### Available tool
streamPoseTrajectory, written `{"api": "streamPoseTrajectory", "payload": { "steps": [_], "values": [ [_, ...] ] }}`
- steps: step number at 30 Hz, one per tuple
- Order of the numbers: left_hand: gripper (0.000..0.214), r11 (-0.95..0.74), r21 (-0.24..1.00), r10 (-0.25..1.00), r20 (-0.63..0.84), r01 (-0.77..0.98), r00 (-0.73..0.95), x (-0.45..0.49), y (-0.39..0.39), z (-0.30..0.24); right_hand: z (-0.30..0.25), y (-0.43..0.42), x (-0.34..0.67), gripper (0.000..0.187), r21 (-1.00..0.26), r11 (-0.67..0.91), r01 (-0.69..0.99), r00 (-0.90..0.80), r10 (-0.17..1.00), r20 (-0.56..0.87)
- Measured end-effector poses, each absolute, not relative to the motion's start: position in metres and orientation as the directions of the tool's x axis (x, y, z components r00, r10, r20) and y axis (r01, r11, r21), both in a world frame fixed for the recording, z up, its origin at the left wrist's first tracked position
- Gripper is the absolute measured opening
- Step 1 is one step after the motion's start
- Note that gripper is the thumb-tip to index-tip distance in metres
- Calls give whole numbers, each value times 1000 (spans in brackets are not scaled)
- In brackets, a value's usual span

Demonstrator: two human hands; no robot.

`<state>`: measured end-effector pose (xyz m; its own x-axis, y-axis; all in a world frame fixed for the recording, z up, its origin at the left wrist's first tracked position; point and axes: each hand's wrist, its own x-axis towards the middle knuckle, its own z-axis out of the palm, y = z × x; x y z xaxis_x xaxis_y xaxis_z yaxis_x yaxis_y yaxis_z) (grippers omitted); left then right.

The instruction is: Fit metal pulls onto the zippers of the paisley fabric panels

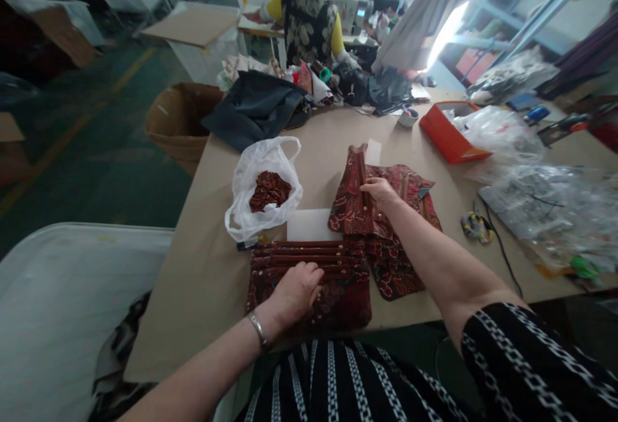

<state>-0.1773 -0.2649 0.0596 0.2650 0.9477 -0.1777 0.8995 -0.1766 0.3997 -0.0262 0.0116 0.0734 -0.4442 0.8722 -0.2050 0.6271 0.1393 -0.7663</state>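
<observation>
A row of dark red patterned fabric panels [345, 296] with brown strips overlaps at the table's front edge. On it rests my left hand [297, 290], its fingers curled and pressed together over the brown strips; what lies under the fingertips is hidden. My right hand [381, 193] pinches a similar patterned panel [345, 200] at its brown strip, on top of a loose pile of such panels [398, 277]. Beyond my left hand stands an open white plastic bag [236, 206] full of small reddish-brown pieces [270, 192].
A white sheet [309, 224] lies between bag and panels. Yellow-handled pliers [477, 226], clear plastic bags [545, 216] and an orange box [444, 132] are on the right. Dark cloth [261, 103] and a small cup [408, 117] sit farther back. A person [311, 23] works beyond the table.
</observation>
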Motion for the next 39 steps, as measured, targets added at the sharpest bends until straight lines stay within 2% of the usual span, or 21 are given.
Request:
{"api": "streamPoseTrajectory", "payload": {
  "steps": [1,3,5,7,9,11,14,16,19,21,27,37,39],
  "values": [
    [21,-173,427,966,-100,887,237,-183,-262,71,88,7,-23,27,-758,106,644,-421,876,-235],
    [26,-191,437,981,106,879,161,-191,-260,100,122,-15,-17,26,-724,201,660,-504,833,-228],
    [32,-237,396,948,294,887,122,-195,-260,131,158,-52,-10,20,-640,418,645,-675,704,-220],
    [35,-280,342,915,377,897,142,-193,-265,157,186,-96,-4,17,-581,569,582,-794,550,-258],
    [27,-313,340,928,309,887,209,-189,-271,171,201,-138,1,19,-603,641,474,-876,411,-252],
    [16,-299,416,954,95,859,285,-185,-279,173,199,-169,7,21,-646,627,436,-897,361,-256],
    [15,-157,501,918,-243,851,312,-186,-287,156,165,-193,24,22,-705,495,508,-855,390,-342],
    [14,-70,472,899,-352,879,260,-190,-288,138,131,-197,39,22,-721,372,585,-791,458,-406],
    [14,-27,408,891,-404,912,207,-195,-281,108,81,-196,55,17,-710,210,672,-663,597,-451],
    [14,-23,366,887,-422,930,188,-195,-273,88,55,-195,59,17,-678,178,713,-598,658,-457],
    [17,-7,237,876,-466,972,120,-187,-258,47,17,-190,45,22,-414,316,853,-491,755,-435],
    [20,65,186,857,-513,980,40,-186,-253,44,11,-176,38,30,-250,366,896,-443,750,-492],
    [21,37,142,880,-474,989,36,-181,-256,50,11,-174,36,30,-214,385,898,-439,746,-500]
  ]
}}
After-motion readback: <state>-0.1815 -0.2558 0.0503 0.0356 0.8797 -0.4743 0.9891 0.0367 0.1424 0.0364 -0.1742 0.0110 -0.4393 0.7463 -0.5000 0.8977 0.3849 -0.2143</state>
